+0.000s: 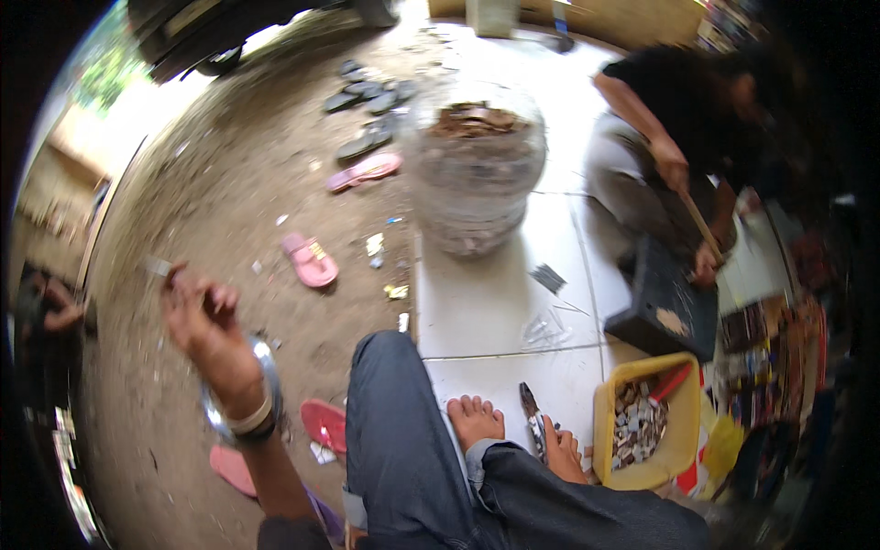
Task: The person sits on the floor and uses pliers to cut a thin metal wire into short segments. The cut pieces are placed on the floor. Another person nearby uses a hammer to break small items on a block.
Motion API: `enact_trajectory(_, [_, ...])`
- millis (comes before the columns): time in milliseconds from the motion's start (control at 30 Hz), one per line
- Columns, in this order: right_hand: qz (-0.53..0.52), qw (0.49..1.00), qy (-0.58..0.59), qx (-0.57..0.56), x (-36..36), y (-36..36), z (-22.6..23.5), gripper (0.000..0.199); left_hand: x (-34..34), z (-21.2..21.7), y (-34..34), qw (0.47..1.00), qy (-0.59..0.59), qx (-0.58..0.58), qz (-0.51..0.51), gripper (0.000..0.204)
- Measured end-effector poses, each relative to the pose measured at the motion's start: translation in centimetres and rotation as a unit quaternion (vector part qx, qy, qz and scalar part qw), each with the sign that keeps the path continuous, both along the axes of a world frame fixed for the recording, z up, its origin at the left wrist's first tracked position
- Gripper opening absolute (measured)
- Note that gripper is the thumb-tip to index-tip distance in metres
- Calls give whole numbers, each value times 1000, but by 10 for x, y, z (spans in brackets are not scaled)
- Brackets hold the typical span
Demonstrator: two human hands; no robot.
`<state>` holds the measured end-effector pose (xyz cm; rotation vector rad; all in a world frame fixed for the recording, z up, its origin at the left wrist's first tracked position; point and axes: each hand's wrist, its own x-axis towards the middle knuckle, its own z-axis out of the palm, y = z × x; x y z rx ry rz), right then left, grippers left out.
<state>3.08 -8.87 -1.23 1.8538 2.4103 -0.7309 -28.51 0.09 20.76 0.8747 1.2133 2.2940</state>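
Note:
My left hand (206, 330), slightly blurred, is raised over the dirt ground at left, with bracelets at the wrist. Between its fingertips is a small white stick (158, 266) that looks like a cigarette. My right hand (564, 454) is low beside my bare foot (477, 420), its fingers against a dark-headed tool (532, 412) that looks like pliers and lies along the white tiles; the hand's grip is partly hidden. Right of that hand stands a yellow tub (600, 431) holding many small brown and grey pieces (637, 422) and a red-handled item.
A big clear plastic jar (477, 202) of brown scraps stands ahead. Thin rods (548, 278) and a clear bag (547, 328) lie on the tiles. At right, another person (678, 119) holds a wooden stick (701, 225) over a dark block (655, 312). Sandals (310, 259) dot the dirt.

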Motion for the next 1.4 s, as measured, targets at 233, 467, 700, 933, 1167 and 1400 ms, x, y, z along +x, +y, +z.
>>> enact_trajectory(233, [18,958,281,-53,121,44,148,51,18,67,29,983,126,24,-129,27])
enact_trajectory(467, [589,768,203,151,-62,86,300,40,30,130,72,936,115,-2,-333,22])
enact_trajectory(700, [644,681,-208,279,-115,103,273,24,6,174,76,906,-14,-55,-420,19])
enact_trajectory(933, [570,774,-31,273,-99,116,297,7,-47,16,-68,815,543,-86,-182,41])
enact_trajectory(1167, [542,791,-268,-93,-141,118,321,35,-35,-102,-223,813,313,-353,-342,16])
enact_trajectory(1400, [628,777,-38,0,-159,69,280,12,8,-68,-215,874,320,-262,-256,10])
